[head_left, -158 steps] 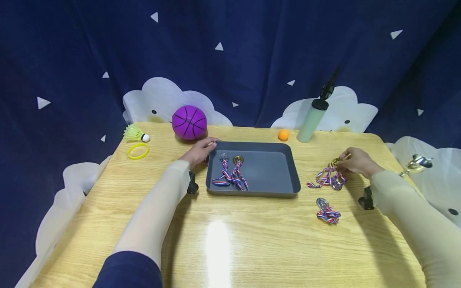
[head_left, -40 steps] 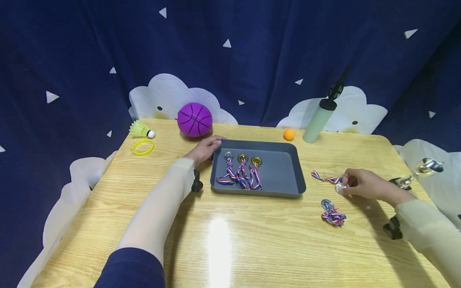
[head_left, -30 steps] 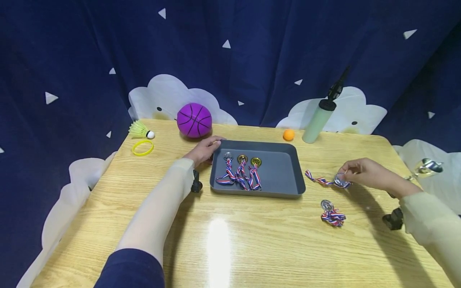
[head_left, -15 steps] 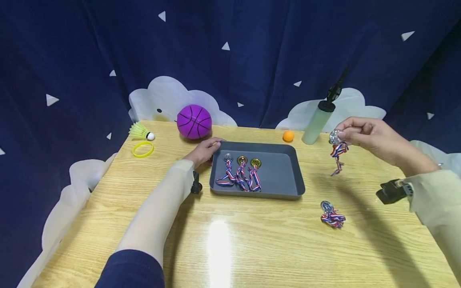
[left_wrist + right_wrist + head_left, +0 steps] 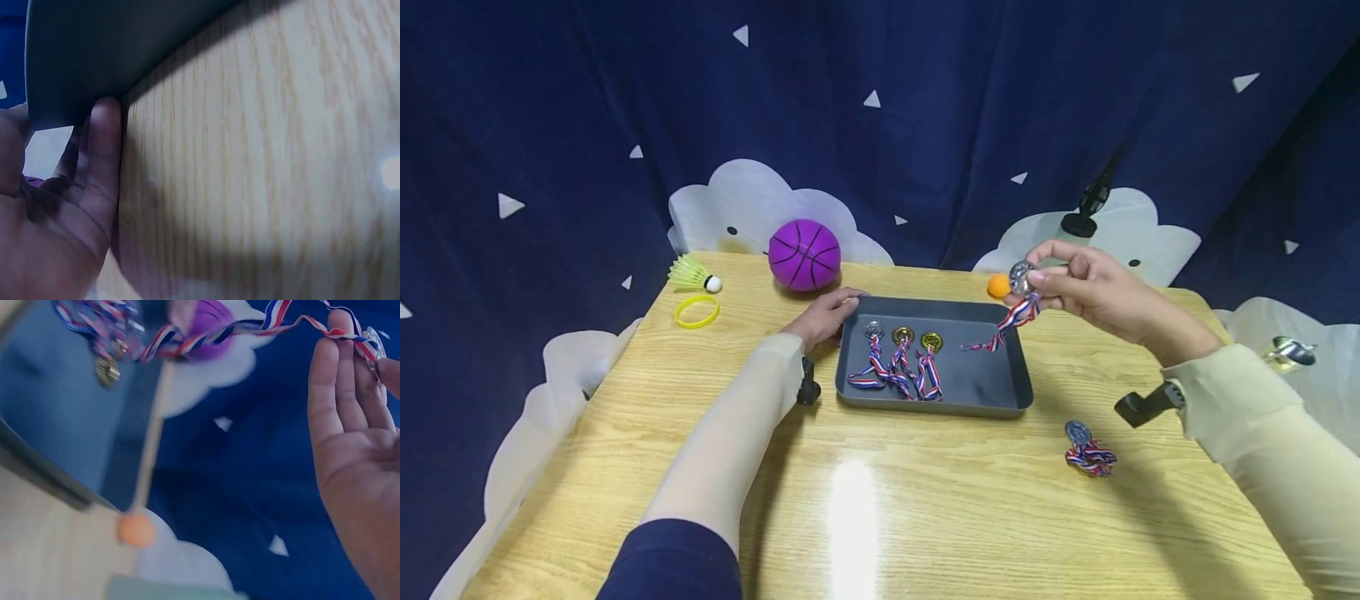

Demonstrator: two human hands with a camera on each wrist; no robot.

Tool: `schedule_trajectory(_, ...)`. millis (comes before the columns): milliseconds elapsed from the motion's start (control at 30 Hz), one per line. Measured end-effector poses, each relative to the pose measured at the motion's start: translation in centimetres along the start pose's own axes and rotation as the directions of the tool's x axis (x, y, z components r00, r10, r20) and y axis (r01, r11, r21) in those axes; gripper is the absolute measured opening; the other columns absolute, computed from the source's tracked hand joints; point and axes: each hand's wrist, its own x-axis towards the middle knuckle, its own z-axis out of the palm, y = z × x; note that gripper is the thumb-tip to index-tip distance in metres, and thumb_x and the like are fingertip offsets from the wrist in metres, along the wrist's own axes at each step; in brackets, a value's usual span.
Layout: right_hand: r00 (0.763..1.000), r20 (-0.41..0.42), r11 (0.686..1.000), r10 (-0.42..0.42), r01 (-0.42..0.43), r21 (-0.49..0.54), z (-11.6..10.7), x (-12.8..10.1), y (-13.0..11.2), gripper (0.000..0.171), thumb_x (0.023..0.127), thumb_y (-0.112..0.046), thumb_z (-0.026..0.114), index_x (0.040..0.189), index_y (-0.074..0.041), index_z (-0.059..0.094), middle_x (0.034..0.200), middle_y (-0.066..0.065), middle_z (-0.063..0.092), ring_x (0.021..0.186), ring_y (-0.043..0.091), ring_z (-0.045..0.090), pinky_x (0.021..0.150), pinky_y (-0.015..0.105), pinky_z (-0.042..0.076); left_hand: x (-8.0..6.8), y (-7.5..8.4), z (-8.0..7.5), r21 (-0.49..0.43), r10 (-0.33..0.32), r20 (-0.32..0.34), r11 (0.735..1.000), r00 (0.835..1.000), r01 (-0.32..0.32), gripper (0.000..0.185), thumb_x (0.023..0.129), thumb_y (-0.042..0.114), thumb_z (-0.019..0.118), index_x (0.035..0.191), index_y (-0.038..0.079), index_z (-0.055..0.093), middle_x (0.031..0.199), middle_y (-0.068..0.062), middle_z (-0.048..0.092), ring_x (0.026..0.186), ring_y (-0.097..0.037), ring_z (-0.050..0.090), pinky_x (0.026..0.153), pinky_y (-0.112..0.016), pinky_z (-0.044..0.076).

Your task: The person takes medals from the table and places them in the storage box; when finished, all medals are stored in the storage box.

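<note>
Silver medal (image 5: pixel 1021 276) is hanging pinched in the right hand (image 5: pixel 1093 287) fingers above the grey tray's (image 5: pixel 981 379) far right corner. Three medals (image 5: pixel 898 360) are lying inside; one (image 5: pixel 1084 447) is waiting on the surface. Left hand (image 5: pixel 822 315), fingers relaxed, is touching the tray's left edge.

Bright overhead light, sharp head view, soft wrist views

The head view is evenly lit from above: a tall white glare streak (image 5: pixel 852 517) lies on the glossy worktop (image 5: pixel 925 500), and soft shadows fall beside the arms and under the grey tray (image 5: pixel 992 392). The dark curtain (image 5: pixel 880 108) stays dim, and straight edges bow slightly toward the frame borders. The left wrist view is blurred and close, with a small glare spot (image 5: pixel 392 173) at the right edge. The right wrist view is motion-smeared and blue-tinted, the fingers (image 5: pixel 340 381) the clearest part.
</note>
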Motion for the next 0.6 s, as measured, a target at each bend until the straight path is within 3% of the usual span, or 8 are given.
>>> schedule_trajectory(100, 0.996, 0.020, 0.996, 0.083, -0.083, -0.022, 0.9, 0.9, 2.0, 0.014, 0.109, 0.003, 0.045, 0.116, -0.006, 0.054, 0.106, 0.002, 0.079, 0.105, 0.017, 0.078, 0.090, 0.026, 0.063, 0.1, 0.0, 0.1, -0.006, 0.000, 0.005, 1.000, 1.000, 0.000, 0.043, 0.115, 0.030, 0.038, 0.156, 0.022, 0.049, 0.144, -0.021, 0.058, 0.103, -0.026, 0.066, 0.072, -0.028, 0.056)
schedule_trajectory(233, 0.972, -0.050, 0.970, 0.228, -0.231, -0.081, 1.5, 2.3, 4.8, 0.005, 0.110, -0.003, 0.048, 0.115, -0.004, 0.050, 0.098, -0.002, 0.074, 0.093, 0.011, 0.077, 0.083, 0.024, 0.063, 0.1, 0.2, 0.1, -0.005, -0.002, 0.007, 1.000, 1.000, 0.002, 0.043, 0.115, 0.030, 0.038, 0.156, 0.022, 0.050, 0.144, -0.021, 0.059, 0.102, -0.026, 0.066, 0.071, -0.028, 0.056)
schedule_trajectory(300, 0.941, -0.131, 0.940, 0.311, -0.325, -0.107, 1.5, 3.0, 6.0, 0.008, 0.110, -0.006, 0.048, 0.116, -0.001, 0.049, 0.097, -0.002, 0.072, 0.087, 0.008, 0.075, 0.081, 0.023, 0.063, 0.1, 0.2, 0.1, -0.002, 0.003, 0.005, 1.000, 1.000, -0.003, 0.043, 0.115, 0.029, 0.038, 0.156, 0.021, 0.050, 0.144, -0.022, 0.059, 0.101, -0.026, 0.066, 0.070, -0.028, 0.056)
schedule_trajectory(467, 0.830, -0.305, 0.843, 0.466, -0.522, -0.132, 1.2, 5.0, 8.6, 0.022, 0.108, -0.009, 0.050, 0.122, 0.008, 0.052, 0.095, -0.003, 0.069, 0.080, 0.005, 0.074, 0.079, 0.024, 0.064, 0.0, 0.2, -0.1, -0.002, 0.007, -0.006, 1.000, 1.000, -0.007, 0.043, 0.115, 0.028, 0.038, 0.155, 0.020, 0.050, 0.146, -0.022, 0.058, 0.108, -0.030, 0.066, 0.073, -0.030, 0.057)
schedule_trajectory(533, 0.803, -0.335, 0.807, 0.492, -0.565, -0.170, 1.1, 5.5, 9.4, 0.024, 0.107, -0.009, 0.052, 0.121, 0.010, 0.055, 0.092, -0.002, 0.069, 0.077, 0.005, 0.073, 0.078, 0.025, 0.065, 0.0, 0.2, -0.1, -0.003, 0.003, -0.008, 1.000, 1.000, -0.003, 0.043, 0.115, 0.029, 0.038, 0.155, 0.020, 0.050, 0.147, -0.021, 0.057, 0.110, -0.030, 0.065, 0.074, -0.031, 0.058)
schedule_trajectory(600, 0.791, -0.354, 0.778, 0.498, -0.588, -0.221, 1.1, 6.0, 9.9, 0.021, 0.106, -0.007, 0.054, 0.117, 0.011, 0.058, 0.085, -0.002, 0.069, 0.073, 0.005, 0.070, 0.074, 0.025, 0.064, 0.0, 0.2, 0.0, -0.005, 0.004, -0.007, 1.000, 1.000, -0.004, 0.043, 0.115, 0.029, 0.038, 0.155, 0.020, 0.050, 0.147, -0.021, 0.057, 0.109, -0.029, 0.066, 0.075, -0.031, 0.058)
